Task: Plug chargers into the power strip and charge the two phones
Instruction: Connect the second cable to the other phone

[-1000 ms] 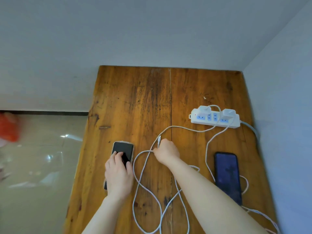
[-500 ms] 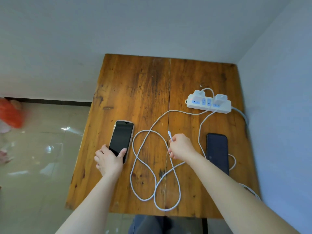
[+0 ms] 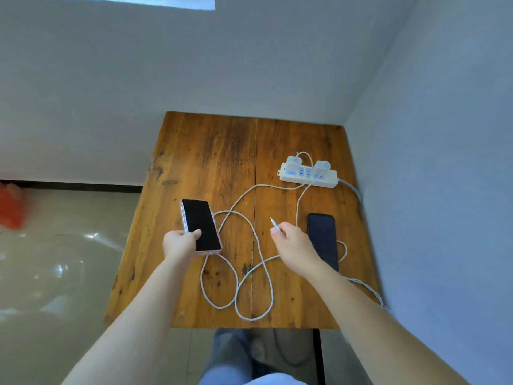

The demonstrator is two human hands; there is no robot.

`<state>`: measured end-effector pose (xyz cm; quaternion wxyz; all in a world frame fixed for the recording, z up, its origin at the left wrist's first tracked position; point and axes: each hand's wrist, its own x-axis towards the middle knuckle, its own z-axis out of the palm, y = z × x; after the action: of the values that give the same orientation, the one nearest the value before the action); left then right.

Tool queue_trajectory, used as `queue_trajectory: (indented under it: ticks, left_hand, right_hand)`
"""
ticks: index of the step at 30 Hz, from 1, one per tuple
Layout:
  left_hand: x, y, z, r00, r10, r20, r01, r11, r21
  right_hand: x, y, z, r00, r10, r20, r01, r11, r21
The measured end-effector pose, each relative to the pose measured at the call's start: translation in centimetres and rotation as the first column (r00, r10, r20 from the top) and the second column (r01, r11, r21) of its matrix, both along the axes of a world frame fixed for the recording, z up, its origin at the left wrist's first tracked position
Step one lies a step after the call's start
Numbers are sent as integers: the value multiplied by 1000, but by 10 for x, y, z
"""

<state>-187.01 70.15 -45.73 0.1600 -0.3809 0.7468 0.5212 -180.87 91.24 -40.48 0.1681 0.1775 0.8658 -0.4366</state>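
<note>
Left hand (image 3: 180,243) grips phone (image 3: 200,225) left of strip (image 3: 308,175), port end toward the person; right hand (image 3: 291,243) pinches cable plug (image 3: 274,223), probably for insertion. 2nd phone (image 3: 322,240) lies below strip on table (image 3: 208,151).

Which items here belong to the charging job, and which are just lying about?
Job: power strip with two plugged chargers; phone in left hand; cable connector in right hand; dark phone; white cables.

Lying about: orange object on the floor.
</note>
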Motion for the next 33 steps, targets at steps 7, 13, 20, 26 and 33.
queue_trajectory:
  ticks: [7,13,20,26,33]
  left_hand:
    - [24,30,80,973,218,82,-217,720,660]
    - [30,47,121,971,206,119,-213,530,821]
    - [20,50,142,972,205,117,-212,545,811]
    - [10,44,149,976,193,99,-193,562,804]
    - [1,41,148,982,159,99,-174,584,793]
  right_hand:
    - [23,5,50,992,29,-122,-40,996,-85]
    - [24,3,86,970,69,-232,-85,995,-56]
    - [15,-11,107,933,100,-345,-103,995,10]
    - [5,-21,108,910,75,-407,-31,993,114]
    - [0,-30,111,878,16,-478,53,990,131]
